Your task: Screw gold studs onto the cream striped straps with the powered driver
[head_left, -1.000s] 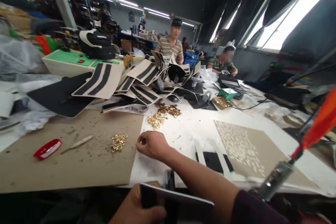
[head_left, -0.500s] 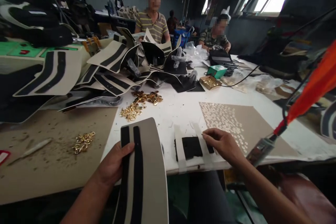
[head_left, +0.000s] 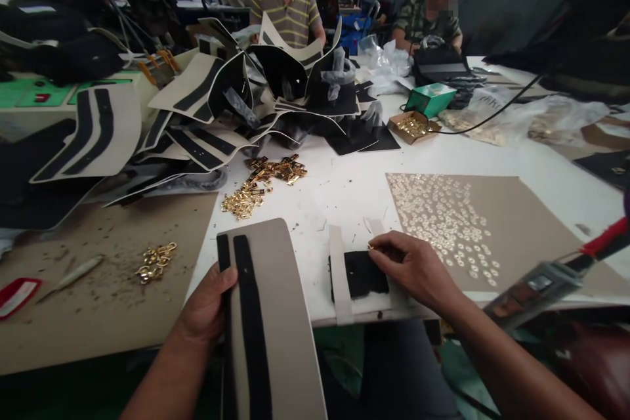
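Note:
A beige panel (head_left: 285, 315) with two black strips hangs over the table's front edge, gripped near its left side by my left hand (head_left: 209, 302), thumb on top. My right hand (head_left: 408, 266) pinches a tiny gold piece (head_left: 371, 247) between thumb and fingertips. Below those fingertips lies a black pad (head_left: 363, 274) at the table edge, with a whitish strip (head_left: 339, 269) across its left part; my right hand partly covers its right side. Many small pale rings (head_left: 443, 223) are spread on a brown sheet (head_left: 531, 230) to the right.
Gold hardware (head_left: 266, 180) lies mid-table, with gold rings (head_left: 155, 262) and an awl-like tool (head_left: 73, 275) at left. Behind are piled panels (head_left: 191, 88), an open box of gold parts (head_left: 413, 126) and two people. A tool (head_left: 536, 292) with a red cord hangs at right.
The camera view has shifted down and right. My right hand has moved a little left over the black pad, its pinch now showing a gold piece. My left hand keeps its hold on the panel.

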Available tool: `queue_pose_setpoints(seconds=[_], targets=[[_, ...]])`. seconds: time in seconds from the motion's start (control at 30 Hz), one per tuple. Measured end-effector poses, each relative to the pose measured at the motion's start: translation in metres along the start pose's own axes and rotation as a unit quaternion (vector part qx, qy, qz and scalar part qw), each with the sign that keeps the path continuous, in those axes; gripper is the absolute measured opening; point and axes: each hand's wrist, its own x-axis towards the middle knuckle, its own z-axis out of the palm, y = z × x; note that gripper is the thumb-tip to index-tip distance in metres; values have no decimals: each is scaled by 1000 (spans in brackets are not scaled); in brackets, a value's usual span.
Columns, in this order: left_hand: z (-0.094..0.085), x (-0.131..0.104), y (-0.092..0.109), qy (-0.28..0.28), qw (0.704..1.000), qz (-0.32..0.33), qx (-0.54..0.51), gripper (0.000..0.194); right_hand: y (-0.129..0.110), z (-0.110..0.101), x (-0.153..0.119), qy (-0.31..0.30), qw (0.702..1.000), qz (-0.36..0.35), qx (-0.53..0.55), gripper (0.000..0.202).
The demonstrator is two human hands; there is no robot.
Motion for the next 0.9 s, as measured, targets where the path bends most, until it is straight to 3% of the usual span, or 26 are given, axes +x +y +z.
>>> queue_pose_setpoints(seconds=[0.13,0.4,0.77,0.9], targets=[[3,2,1,29,999,17,22,43,-5,6,-2,-14,999,-24,-27,12],[2,1,0,13,1000,-5,22,35,-19,21,-5,-103,986,-82,-104,12],[13,-2,4,-24,999,1,40,37,-31,18,-1,-155,981,17,-115,10],[13,-2,3,-33,999,8,37,37,-33,16,3,-173,978,23,-111,8]])
